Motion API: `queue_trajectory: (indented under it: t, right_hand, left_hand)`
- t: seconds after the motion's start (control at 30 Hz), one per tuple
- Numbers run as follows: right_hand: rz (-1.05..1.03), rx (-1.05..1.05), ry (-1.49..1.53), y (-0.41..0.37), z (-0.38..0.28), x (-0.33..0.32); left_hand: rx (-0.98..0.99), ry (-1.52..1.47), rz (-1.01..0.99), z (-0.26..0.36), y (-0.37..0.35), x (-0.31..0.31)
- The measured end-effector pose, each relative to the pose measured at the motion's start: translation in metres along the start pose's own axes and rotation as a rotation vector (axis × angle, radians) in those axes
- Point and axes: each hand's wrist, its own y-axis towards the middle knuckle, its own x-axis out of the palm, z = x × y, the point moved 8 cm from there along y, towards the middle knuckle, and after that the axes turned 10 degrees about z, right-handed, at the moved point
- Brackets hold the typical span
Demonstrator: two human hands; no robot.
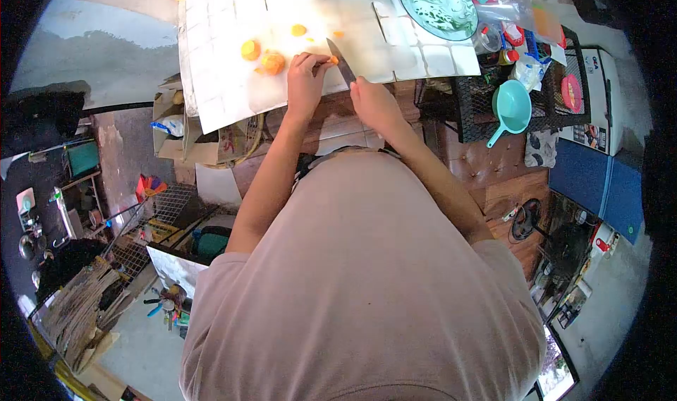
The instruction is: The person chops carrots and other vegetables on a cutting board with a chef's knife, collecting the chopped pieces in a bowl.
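The left hand (307, 80) pinched an orange piece (333, 60) above the white tabletop (233, 98). The right hand (372, 101) gripped the knife (342, 64), its blade beside that piece. More orange chunks (272, 63) lay left of the hands.

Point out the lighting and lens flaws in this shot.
Head view: glare bleaches the white tiled surface, fading its tile lines around the orange pieces, though the dark knife stands out; wide-angle distortion bows the room, with black corners; deep shadow swallows detail at far left; the piece at the left hand is too small to read well.
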Motion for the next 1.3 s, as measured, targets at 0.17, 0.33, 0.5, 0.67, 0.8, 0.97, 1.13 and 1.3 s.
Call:
queue_trajectory:
  t: [0.17, 0.33, 0.5, 0.67, 0.8, 0.97, 1.13, 1.3]
  right_hand:
    - [-0.131, 0.339, 0.677, -0.009, 0.028, 0.035]
    - [-0.108, 0.321, 0.687, -0.009, 0.017, 0.035]
    - [-0.08, 0.282, 0.677, -0.008, 0.016, 0.034]
    - [-0.064, 0.256, 0.675, -0.002, 0.017, 0.04]
    - [-0.093, 0.29, 0.707, -0.007, 0.012, 0.034]
    - [-0.091, 0.275, 0.714, -0.004, 0.01, 0.032]
    - [-0.087, 0.305, 0.704, -0.001, 0.008, 0.033]
    - [-0.066, 0.272, 0.629, 0.0, 0.003, 0.028]
  left_hand:
    - [0.027, 0.051, -0.06, -0.004, 0.001, 0.004]
    - [0.054, 0.087, -0.098, -0.005, 0.002, 0.006]
    - [0.048, 0.054, -0.093, -0.013, 0.003, 0.009]
    - [0.047, 0.055, -0.083, -0.012, 0.003, 0.009]
    - [0.041, 0.041, -0.078, -0.01, 0.004, 0.008]
    - [0.07, 0.045, -0.072, -0.013, 0.003, 0.01]
    - [0.018, 0.033, -0.091, -0.015, 0.004, 0.01]
    - [0.052, 0.013, -0.073, -0.015, 0.004, 0.008]
